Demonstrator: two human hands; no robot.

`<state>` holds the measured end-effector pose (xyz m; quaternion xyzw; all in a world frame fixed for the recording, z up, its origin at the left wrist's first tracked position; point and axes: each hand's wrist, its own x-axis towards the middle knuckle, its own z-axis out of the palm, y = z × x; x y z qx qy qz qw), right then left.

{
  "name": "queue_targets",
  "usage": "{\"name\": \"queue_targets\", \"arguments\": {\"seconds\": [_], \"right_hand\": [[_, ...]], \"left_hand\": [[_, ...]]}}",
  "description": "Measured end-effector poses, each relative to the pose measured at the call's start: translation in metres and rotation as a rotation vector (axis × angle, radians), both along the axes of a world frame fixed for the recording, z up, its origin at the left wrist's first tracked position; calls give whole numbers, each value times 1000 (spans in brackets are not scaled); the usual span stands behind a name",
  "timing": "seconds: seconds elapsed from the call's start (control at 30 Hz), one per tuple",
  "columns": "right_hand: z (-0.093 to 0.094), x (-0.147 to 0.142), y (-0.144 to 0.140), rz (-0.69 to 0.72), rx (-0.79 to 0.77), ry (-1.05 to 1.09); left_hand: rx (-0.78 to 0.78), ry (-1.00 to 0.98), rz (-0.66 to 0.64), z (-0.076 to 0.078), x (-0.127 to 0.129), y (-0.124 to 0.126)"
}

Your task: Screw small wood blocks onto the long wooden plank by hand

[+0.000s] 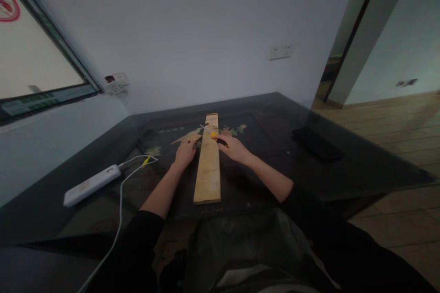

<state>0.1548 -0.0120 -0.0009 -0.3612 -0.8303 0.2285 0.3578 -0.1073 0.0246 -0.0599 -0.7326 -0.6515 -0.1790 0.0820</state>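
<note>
Head view: plank [208,169] runs lengthwise away from the person; left hand [184,152] flat beside it w/ fingers spread, right hand [233,147] fingers clamped on yellow knife [212,133] atop it.

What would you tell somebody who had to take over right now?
Left hand: flat on the dark table, at the left edge of the wooden plank, beside a tan scrap.
Right hand: over the plank's right edge, gripping a yellow-and-black tool, likely a utility knife.
Plank lies lengthwise, pointing away from the person.
Cutting progress: too dim to tell.
Nearby: white power bank with cable, left; black phone, right.
</note>
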Motion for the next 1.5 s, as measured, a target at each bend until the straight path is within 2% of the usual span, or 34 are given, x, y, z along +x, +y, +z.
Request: {"name": "queue_targets", "arguments": {"seconds": [0.27, 0.6, 0.8, 0.87, 0.93, 1.0, 1.07, 1.17, 1.33, 1.5], "right_hand": [[-6, -2, -1, -37, -11, -35], [-14, -7, -6, -34, -14, -83], [-15, -11, -8, 38, -63, -13], [-16, -14, -10, 83, -97, 74], [-18, -18, -12, 99, -123, 165], [-21, -22, -13, 88, -122, 230], [-25, -25, -13, 74, -100, 256], [-29, -28, -14, 98, -47, 270], [-29, -28, -24, 177, 41, 304], [-25, -28, -25, 179, -48, 313]], "left_hand": [[27, 15, -72, -3, -5, 7], [-85, -28, -72, 9, 8, -1], [-54, -116, -81, 15, 8, -9], [0, -212, -64, 22, 9, -14], [14, -388, -49, 31, 12, -19], [-68, -636, -90, 41, 17, -24], [-211, -886, -186, 49, 24, -29], [-341, -1116, -290, 55, 38, -36], [-368, -1244, -340, 60, 50, -45], [-314, -1211, -262, 68, 35, -45]]}}
